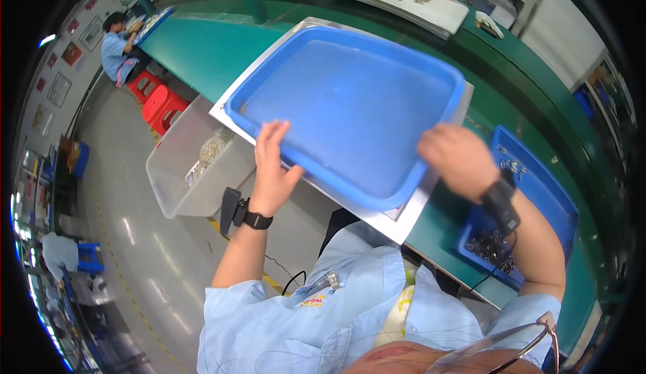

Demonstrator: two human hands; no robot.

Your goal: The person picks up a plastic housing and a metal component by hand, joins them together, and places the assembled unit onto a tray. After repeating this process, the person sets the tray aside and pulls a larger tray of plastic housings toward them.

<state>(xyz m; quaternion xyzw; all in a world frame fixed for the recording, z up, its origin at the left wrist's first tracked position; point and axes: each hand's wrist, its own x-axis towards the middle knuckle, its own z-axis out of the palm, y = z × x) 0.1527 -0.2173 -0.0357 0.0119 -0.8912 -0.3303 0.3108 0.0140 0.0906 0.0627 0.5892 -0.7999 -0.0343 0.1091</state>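
ok, 2 hands (271, 172) (461, 160) @ blue tray (343, 105)

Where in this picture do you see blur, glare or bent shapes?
In the head view, the bare right hand is smeared, probably by motion, while the bare left hand looks clearer; also in the head view, pale glare streaks the smooth grey floor, and the long green table appears curved toward the dark rim.

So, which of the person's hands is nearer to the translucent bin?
Left. The left hand is just right of the translucent bin, at the near rim of the large blue tray; the right hand is farther off, at that tray's right end.
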